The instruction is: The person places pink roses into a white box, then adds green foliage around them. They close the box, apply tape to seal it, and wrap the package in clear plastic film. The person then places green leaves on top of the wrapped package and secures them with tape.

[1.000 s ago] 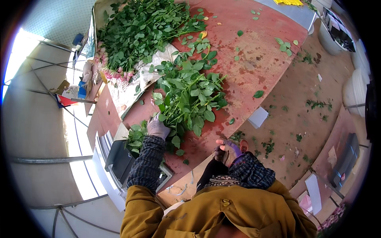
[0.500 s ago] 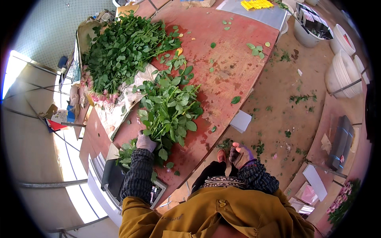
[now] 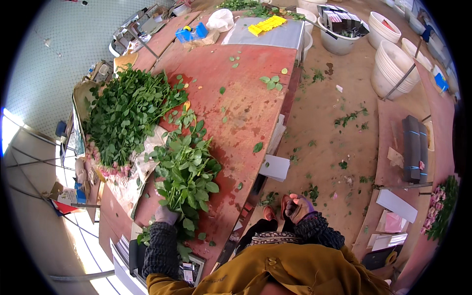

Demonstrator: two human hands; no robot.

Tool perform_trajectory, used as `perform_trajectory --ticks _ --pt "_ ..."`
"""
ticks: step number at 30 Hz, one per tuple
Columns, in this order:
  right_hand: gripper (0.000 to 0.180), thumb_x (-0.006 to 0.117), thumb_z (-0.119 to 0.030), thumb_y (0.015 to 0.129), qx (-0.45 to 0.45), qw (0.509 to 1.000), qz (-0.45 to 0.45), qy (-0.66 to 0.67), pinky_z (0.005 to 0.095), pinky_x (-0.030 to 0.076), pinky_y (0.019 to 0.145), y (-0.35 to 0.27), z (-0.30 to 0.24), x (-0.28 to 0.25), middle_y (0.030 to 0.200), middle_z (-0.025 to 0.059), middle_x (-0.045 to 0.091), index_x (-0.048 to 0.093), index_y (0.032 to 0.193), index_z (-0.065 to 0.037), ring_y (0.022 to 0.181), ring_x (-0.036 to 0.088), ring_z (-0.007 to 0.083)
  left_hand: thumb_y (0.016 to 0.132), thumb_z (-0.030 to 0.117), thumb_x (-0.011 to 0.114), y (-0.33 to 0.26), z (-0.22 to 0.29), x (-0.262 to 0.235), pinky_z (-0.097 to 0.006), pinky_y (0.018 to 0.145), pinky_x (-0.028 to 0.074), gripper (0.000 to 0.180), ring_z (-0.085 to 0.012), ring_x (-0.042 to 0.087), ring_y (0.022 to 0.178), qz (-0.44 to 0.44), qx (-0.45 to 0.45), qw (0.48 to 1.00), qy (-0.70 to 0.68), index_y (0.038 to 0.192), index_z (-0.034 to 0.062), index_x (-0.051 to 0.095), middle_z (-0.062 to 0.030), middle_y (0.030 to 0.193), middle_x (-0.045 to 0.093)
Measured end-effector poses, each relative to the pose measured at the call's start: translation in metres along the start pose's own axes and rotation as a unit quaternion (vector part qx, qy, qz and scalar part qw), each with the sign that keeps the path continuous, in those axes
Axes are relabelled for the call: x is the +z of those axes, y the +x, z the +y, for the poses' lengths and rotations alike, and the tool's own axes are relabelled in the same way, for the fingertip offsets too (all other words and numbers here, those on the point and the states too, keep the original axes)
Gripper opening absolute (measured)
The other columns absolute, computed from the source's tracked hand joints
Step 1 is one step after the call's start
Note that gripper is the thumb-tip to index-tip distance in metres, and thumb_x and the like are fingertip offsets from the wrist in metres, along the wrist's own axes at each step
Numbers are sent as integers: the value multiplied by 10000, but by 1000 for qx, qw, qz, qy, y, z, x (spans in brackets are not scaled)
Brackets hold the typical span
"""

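At the left edge of the red table [image 3: 236,98], my gloved left hand [image 3: 166,215] is closed at the lower side of a loose bunch of leafy green rose stems [image 3: 189,172]. Leaves cover its fingertips, and more foliage lies below the wrist. My right hand [image 3: 298,209] is held in front of my body, above the floor, with its fingers curled in and nothing visible in them. Beyond the bunch lies a larger heap of rose stems [image 3: 130,110], its pink flower heads [image 3: 115,170] turned toward the near left, on a pale printed sheet [image 3: 129,191].
Loose leaves [image 3: 270,82] are scattered over the wet-stained table. At its far end are yellow strips [image 3: 267,24] and a blue tape dispenser [image 3: 192,32]. Stacked white buckets [image 3: 392,69] stand at the right. A white card [image 3: 274,167] juts from the table's right side.
The view has swung, bringing more of the table's far end and the right-hand shelves into sight. Both hands keep nearly the same places relative to the bunch and my body.
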State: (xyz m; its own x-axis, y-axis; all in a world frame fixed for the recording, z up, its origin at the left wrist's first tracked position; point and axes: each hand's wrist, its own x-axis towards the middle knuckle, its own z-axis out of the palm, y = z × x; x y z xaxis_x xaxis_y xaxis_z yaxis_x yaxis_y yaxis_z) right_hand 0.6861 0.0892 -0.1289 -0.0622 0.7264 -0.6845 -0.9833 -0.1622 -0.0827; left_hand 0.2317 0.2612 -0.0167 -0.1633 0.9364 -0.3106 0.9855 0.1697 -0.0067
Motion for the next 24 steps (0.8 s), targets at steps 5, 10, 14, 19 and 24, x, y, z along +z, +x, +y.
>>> perform_trajectory --ticks 5,10,14,19,24 --pt "273 551 -79 802 -42 997 56 -28 399 498 594 2 -45 -19 785 66 589 527 1074 -96 680 584 226 682 182 746 2 -8 -66 -375 787 510 413 -320 647 938 85 4 985 -152 1057 51 633 -173 971 673" --pt "307 553 -68 781 -17 997 65 -23 372 464 615 31 -106 -9 798 69 535 483 1079 -98 668 522 215 752 -127 548 40 48 -170 -302 795 481 379 -171 593 917 175 169 924 -296 1112 -16 583 -71 1039 641" --pt "320 543 -53 759 23 997 -7 -70 360 430 592 73 -184 10 796 70 506 469 1066 -100 661 495 211 758 -92 587 67 132 -261 -287 762 486 333 -156 606 877 241 145 916 -288 1084 -23 602 -82 980 665" --pt "194 612 -100 818 -106 839 -9 -533 279 481 609 119 -361 80 763 31 612 604 1005 -46 666 578 129 748 6 648 105 274 -297 -319 724 500 267 -202 651 824 210 139 924 -287 1012 -19 619 -137 917 689" --pt "312 728 -168 782 -472 589 -43 -654 333 516 732 285 -550 173 919 104 656 615 1051 -56 823 633 205 727 42 671 112 390 -279 -360 699 511 231 -232 666 822 193 50 949 -244 935 -53 637 -146 879 697"
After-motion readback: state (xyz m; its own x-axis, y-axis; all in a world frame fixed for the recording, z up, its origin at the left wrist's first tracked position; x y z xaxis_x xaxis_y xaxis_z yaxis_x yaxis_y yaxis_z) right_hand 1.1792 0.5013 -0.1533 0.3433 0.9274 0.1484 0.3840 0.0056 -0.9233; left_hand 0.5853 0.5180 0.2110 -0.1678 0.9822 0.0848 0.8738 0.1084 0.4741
